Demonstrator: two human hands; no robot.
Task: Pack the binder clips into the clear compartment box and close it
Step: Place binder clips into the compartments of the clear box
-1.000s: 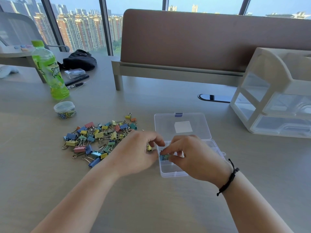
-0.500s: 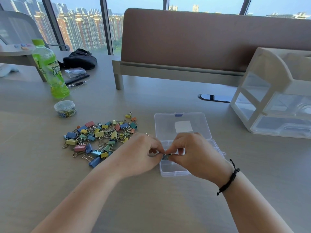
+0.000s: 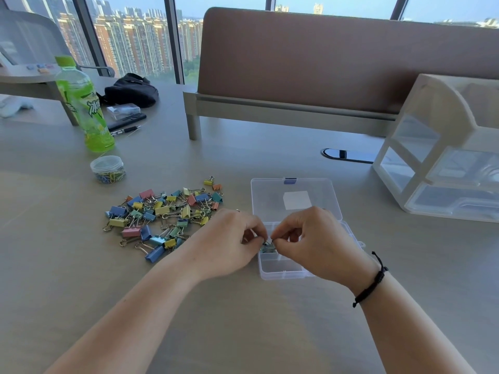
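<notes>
both hands pinching one clip over the box

left hand [image 3: 229,245] and right hand [image 3: 316,241] are each holding a grip on a small binder clip [image 3: 267,248] above the open clear compartment box [image 3: 280,271]; the loose clip pile [image 3: 164,217] is lying on the bench [image 3: 243,319] at ten o'clock.

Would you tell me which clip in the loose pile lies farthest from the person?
The small yellow clip at the pile's far right tip, beside an orange one; every other clip lies nearer the person.
</notes>
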